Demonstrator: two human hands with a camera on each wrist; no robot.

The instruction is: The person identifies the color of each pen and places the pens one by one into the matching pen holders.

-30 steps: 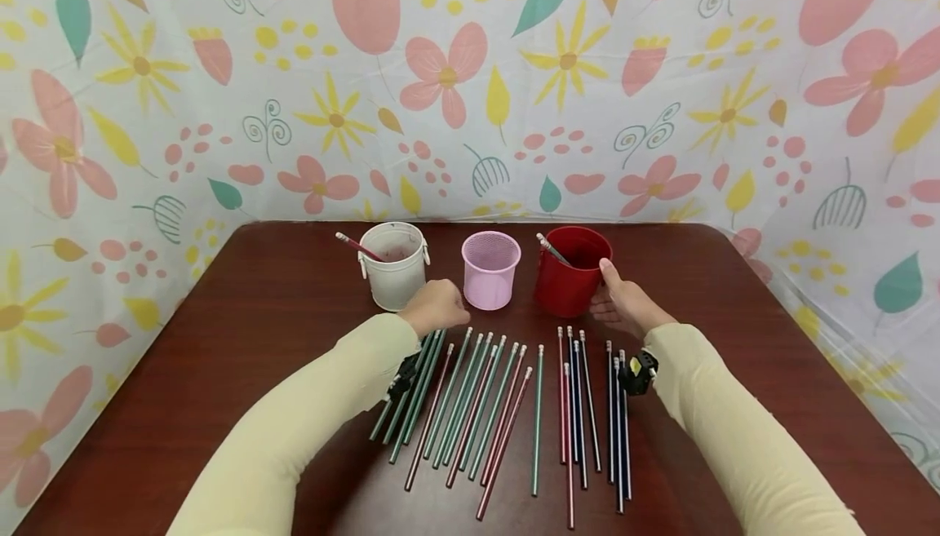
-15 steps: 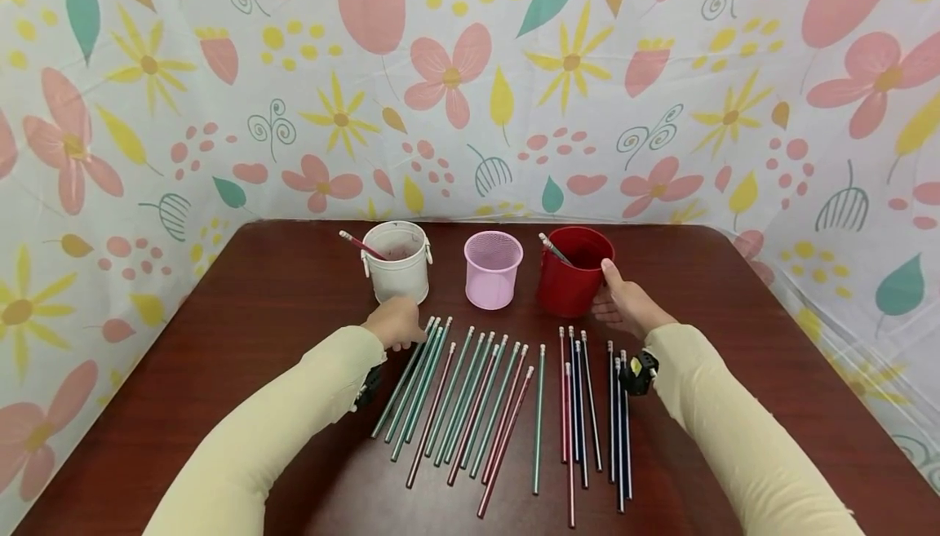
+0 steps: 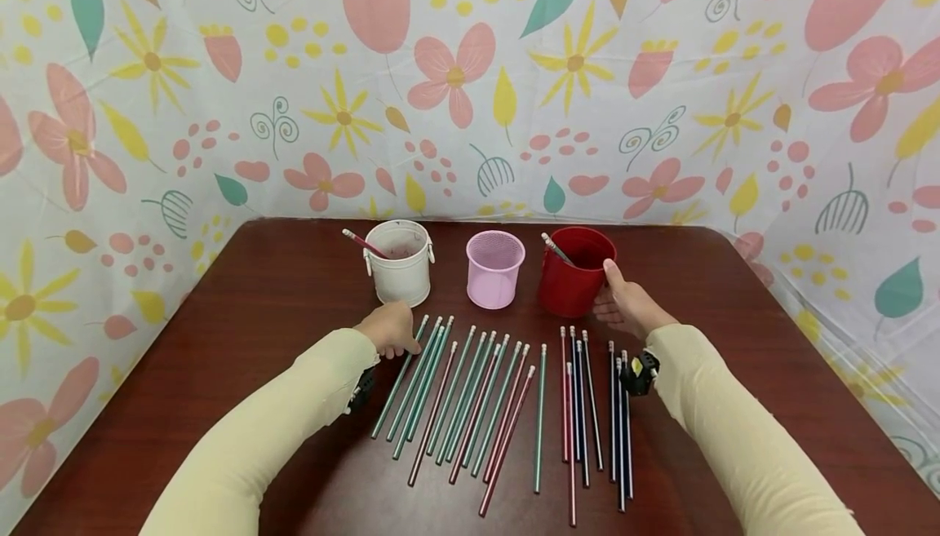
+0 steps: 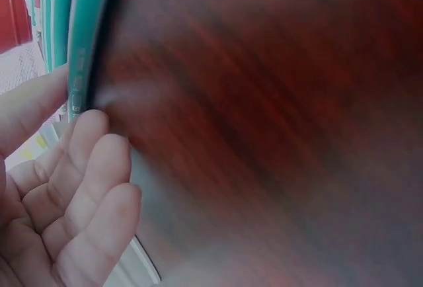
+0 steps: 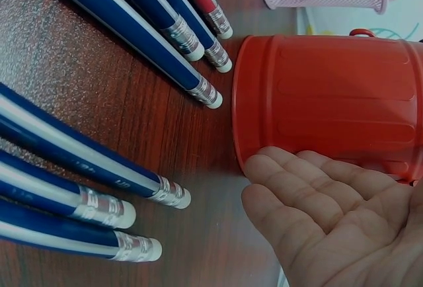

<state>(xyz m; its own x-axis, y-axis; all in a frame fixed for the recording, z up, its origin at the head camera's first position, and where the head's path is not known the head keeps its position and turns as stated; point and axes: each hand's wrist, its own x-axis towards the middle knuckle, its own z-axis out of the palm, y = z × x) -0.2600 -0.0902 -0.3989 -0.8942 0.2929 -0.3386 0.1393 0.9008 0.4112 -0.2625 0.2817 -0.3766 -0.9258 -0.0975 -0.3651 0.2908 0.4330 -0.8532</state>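
Observation:
My left hand (image 3: 392, 329) pinches the leftmost green pencil (image 3: 396, 389) below its eraser end. In the left wrist view, the thumb lies on one side of the green pencil (image 4: 84, 36) and the fingertips (image 4: 90, 125) on the other. My right hand (image 3: 630, 304) rests against the side of a red bucket (image 3: 567, 291), its thumb up at the rim. The right wrist view shows its fingers (image 5: 310, 181) nearly straight along the red wall. A pencil (image 3: 556, 247) leans inside that bucket.
A white bucket (image 3: 402, 279) holding a red pencil (image 3: 360, 241) and a pink mesh cup (image 3: 494, 287) stand left of the red one. Several green and red pencils (image 3: 507, 442) lie in front. Blue pencils (image 3: 621, 430) lie at right. A patterned cloth (image 3: 470, 87) hangs behind the table.
My left hand has moved left and down from near the pink cup to the leftmost green pencil, and now pinches it. My right hand stays at the red bucket.

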